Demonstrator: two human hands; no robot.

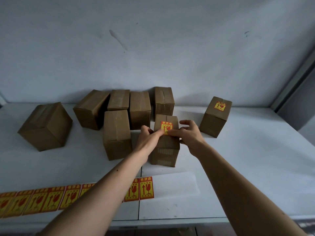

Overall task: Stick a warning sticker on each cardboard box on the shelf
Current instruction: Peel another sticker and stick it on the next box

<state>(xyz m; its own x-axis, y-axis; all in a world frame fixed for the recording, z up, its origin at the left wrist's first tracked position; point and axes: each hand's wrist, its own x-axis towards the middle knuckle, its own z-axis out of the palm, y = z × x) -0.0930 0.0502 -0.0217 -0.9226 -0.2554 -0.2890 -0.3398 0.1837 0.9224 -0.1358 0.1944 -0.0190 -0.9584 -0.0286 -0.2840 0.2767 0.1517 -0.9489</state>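
two hands work on one cardboard box [166, 143] near the front of the white shelf [255, 159]. the left hand [148, 139] and the right hand [190, 135] press straight fingers [160, 132] flat on the lower edge of a warning sticker [166, 127] on the box top. the sticker looks thin, bendy and light, so rub it flat from its edges. the sticker's bottom edge hides under the fingers. the sticker strip [42, 200] runs off the left side.
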